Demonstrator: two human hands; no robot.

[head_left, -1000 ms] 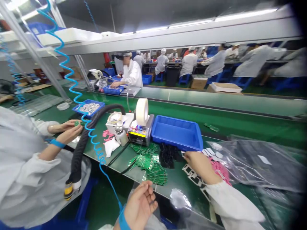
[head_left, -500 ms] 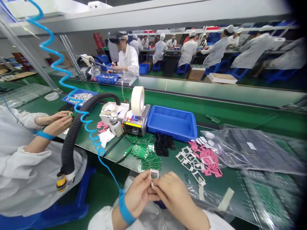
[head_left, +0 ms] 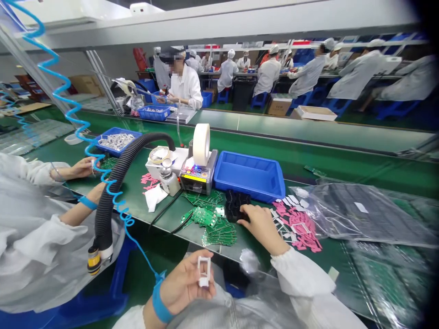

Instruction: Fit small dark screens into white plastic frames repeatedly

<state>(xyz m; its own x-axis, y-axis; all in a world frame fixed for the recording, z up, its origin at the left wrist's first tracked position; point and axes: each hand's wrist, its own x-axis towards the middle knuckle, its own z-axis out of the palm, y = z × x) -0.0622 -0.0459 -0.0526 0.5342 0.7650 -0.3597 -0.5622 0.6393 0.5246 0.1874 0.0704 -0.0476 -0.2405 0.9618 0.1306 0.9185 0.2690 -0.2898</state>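
My left hand (head_left: pixel 185 281) holds a small white rectangular frame (head_left: pixel 204 273) upright between thumb and fingers, near my lap. Over the bench, my right hand (head_left: pixel 259 224) reaches to a cluster of black parts (head_left: pixel 233 204); its thumb and fingertips close on the cluster's right edge, and the exact piece is partly hidden. Green circuit boards (head_left: pixel 219 234) lie in stacks left of that hand. Just right of it are more white frames (head_left: pixel 281 225), partly covered by the hand, and a heap of pink pieces (head_left: pixel 307 230).
Behind the parts stand a blue tray (head_left: pixel 248 173) and a tape dispenser (head_left: pixel 199 176) with a large roll. A white bottle (head_left: pixel 169 183) is beside it. A black hose (head_left: pixel 111 196) and coiled blue cord (head_left: pixel 73 112) hang left, near a co-worker's arms. Plastic bags (head_left: pixel 360 208) cover the right.
My right hand has left the white frame and moved forward to the black parts. My left hand has shifted left and down, still holding the frame.
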